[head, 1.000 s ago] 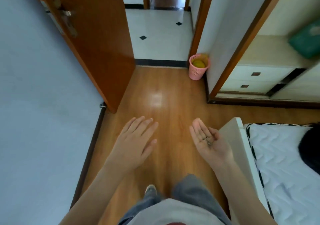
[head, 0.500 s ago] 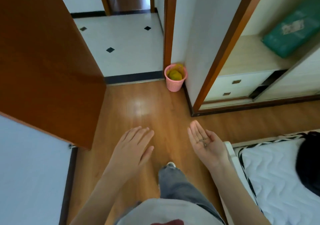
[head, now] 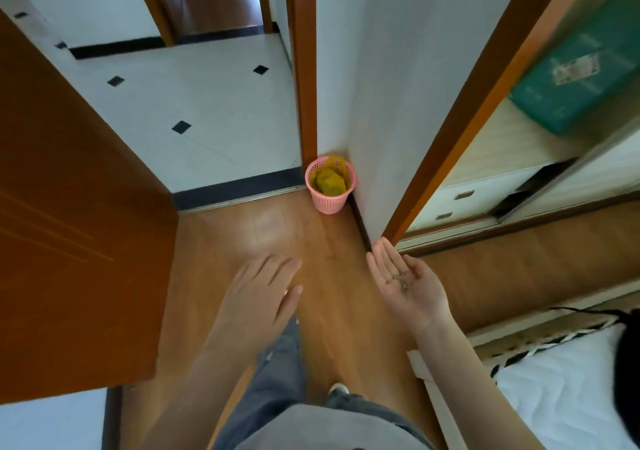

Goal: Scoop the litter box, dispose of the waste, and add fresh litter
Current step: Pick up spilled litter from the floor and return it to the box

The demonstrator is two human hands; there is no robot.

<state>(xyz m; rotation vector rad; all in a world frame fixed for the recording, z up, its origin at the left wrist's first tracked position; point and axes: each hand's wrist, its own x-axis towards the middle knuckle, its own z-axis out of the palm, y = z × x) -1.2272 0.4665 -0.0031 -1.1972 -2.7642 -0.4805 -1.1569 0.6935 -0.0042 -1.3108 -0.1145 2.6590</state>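
My right hand (head: 420, 299) is held palm up over the wooden floor, and a few small dark grey bits of litter (head: 401, 279) lie in its cupped palm. Palm down and empty, my left hand (head: 259, 299) hovers with fingers spread to the left of it. A small pink mesh waste bin (head: 330, 200) stands ahead in the corner by the door frame, with a yellow bag (head: 329, 180) inside. No litter box or scoop is in view.
An open brown door (head: 69, 224) fills the left side. A white tiled hallway (head: 194, 103) lies past the doorway. On the right an open wardrobe (head: 502, 186) holds drawers and a green box (head: 581, 78). A bed (head: 571, 401) sits at lower right.
I have walked forward and turned: the pink bin is nearer and more central. Both hands keep the same pose, and the bits stay in my right palm.
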